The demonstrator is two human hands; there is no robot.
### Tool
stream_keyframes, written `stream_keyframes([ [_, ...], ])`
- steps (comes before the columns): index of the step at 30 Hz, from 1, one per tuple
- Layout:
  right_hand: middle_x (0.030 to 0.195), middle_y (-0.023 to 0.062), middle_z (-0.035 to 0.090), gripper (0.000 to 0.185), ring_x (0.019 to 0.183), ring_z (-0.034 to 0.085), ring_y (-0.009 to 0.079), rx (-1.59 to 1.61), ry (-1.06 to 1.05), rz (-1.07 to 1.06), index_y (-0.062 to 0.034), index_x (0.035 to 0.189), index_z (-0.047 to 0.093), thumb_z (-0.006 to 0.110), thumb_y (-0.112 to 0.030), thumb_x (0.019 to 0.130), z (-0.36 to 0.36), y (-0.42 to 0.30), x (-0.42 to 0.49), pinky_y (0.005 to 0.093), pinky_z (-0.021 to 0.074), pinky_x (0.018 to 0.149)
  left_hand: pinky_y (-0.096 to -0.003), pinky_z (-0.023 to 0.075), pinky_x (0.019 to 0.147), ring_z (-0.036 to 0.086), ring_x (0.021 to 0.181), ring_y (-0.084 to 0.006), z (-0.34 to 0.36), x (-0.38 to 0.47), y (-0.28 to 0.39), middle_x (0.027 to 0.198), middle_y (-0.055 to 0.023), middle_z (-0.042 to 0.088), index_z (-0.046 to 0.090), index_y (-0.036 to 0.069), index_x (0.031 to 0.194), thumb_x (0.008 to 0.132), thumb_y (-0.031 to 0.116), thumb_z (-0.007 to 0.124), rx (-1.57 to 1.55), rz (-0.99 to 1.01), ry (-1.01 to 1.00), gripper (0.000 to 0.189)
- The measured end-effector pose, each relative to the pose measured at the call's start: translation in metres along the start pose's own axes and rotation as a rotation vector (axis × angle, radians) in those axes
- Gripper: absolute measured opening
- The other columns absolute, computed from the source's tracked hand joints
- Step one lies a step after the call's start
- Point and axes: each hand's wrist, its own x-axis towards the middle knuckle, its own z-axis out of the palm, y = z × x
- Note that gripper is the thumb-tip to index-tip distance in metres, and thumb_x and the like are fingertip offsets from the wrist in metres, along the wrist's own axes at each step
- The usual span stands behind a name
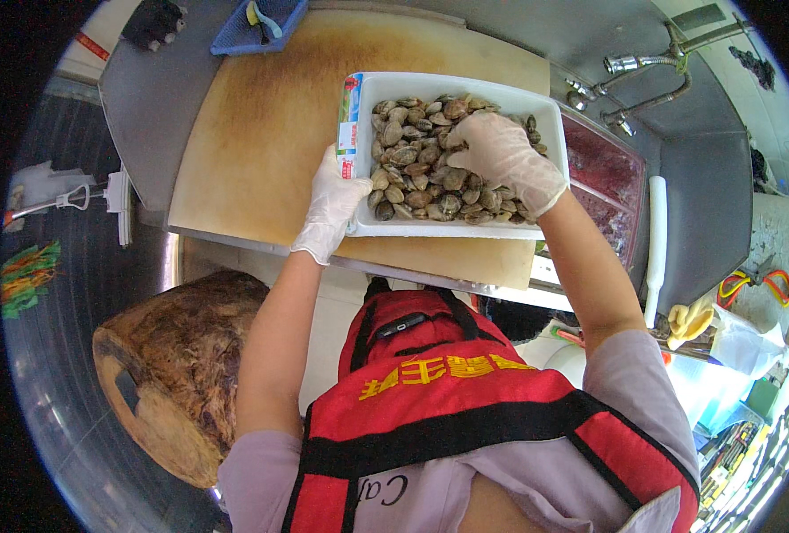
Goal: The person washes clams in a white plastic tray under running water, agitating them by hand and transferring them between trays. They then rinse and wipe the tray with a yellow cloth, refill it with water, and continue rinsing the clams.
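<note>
A white foam box (457, 230) full of clams (427, 156) rests on a worn cutting board (254, 133). Its left wall carries a printed label. In a thin, pale glove, my left hand (333, 200) grips the box's near left corner, the thumb over the rim. My right hand (501, 153), gloved the same way, reaches down among the clams on the right side. Its fingertips are partly hidden by the hand and the shells, so whether they pinch a clam does not show.
Right of the board is a sink (604, 180) with reddish contents, below metal taps (627, 64). A blue basket (261, 33) stands at the back. A wooden chopping block (181, 360) is at lower left. Scissors (757, 283) with coloured handles lie far right.
</note>
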Motion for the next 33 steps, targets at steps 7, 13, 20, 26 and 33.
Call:
stream_keyframes([
  [7,0.101,0.01,0.065,0.035,0.099,0.061,0.0302,0.012,0.111,-0.149,-0.02,0.113,0.063,0.066,-0.017,0.078,0.027,-0.033,0.065,0.0406,0.0491,0.084,-0.0289,0.0466,0.085,0.06,0.093,-0.0167,0.002,-0.002,0.003,0.105,-0.0057,0.062,0.048,0.002,0.124,0.068,-0.011,0.062,-0.026,0.02,0.003,0.059],
  [13,0.098,0.0084,0.064,0.025,0.093,0.062,0.0286,0.212,0.316,-0.319,-0.0154,0.101,0.061,0.065,-0.009,0.077,0.053,-0.02,0.062,0.0408,0.0492,0.08,-0.0289,0.0464,0.086,0.06,0.094,-0.0162,0.001,0.001,0.0,0.105,-0.0054,0.062,0.049,0.002,0.123,0.068,-0.011,0.063,-0.004,0.01,0.011,0.058],
  [20,0.094,0.0089,0.064,0.025,0.091,0.061,0.0303,0.484,0.447,-0.255,-0.0155,0.1,0.061,0.07,-0.016,0.077,0.049,-0.015,0.023,0.0406,0.0486,0.079,-0.0293,0.0466,0.085,0.06,0.094,-0.0167,0.001,-0.001,0.002,0.106,-0.006,0.061,0.048,0.002,0.124,0.069,-0.01,0.063,0.002,0.026,0.017,0.058],
  [26,0.079,0.0073,0.059,0.027,0.07,0.058,0.0217,0.514,0.646,-0.287,-0.0107,0.099,0.063,0.071,-0.006,0.074,0.05,-0.008,-0.003,0.0334,0.0486,0.069,-0.0294,0.0456,0.087,0.059,0.096,-0.0172,-0.001,0.0,0.003,0.109,-0.0073,0.061,0.046,0.001,0.127,0.07,-0.01,0.061,-0.007,0.035,-0.032,0.06],
  [33,0.072,0.0072,0.056,0.03,0.066,0.056,0.0206,0.395,0.568,0.087,-0.0122,0.104,0.064,0.07,-0.007,0.075,0.053,0.027,-0.043,0.0333,0.047,0.064,-0.0274,0.047,0.081,0.059,0.09,-0.0155,0.0,0.001,-0.001,0.102,-0.0052,0.06,0.048,0.002,0.122,0.068,-0.008,0.063,-0.025,0.083,-0.012,0.057],
])
